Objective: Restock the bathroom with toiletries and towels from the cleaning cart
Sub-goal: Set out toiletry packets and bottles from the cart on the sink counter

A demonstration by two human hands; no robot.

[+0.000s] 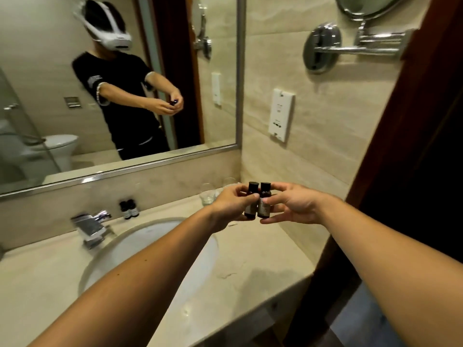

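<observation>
From the head camera, the person holds two small dark toiletry bottles upright and side by side above the far right corner of the vanity counter (pixel 255 259), seemingly to set them down as a pair like the two bottles (pixel 129 209) already standing behind the tap (pixel 91 227). The left hand (pixel 231 204) pinches the left bottle (pixel 251 200) between thumb and fingers, while the right hand (pixel 293 205) grips the right bottle (pixel 264 200), each bottle standing at its hand's fingertips, touching its neighbour, near two glasses (pixel 209 195).

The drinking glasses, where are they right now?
Head view: the glasses stand at the back right corner of the counter, against the wall, just behind the left hand and right of the sink.
</observation>
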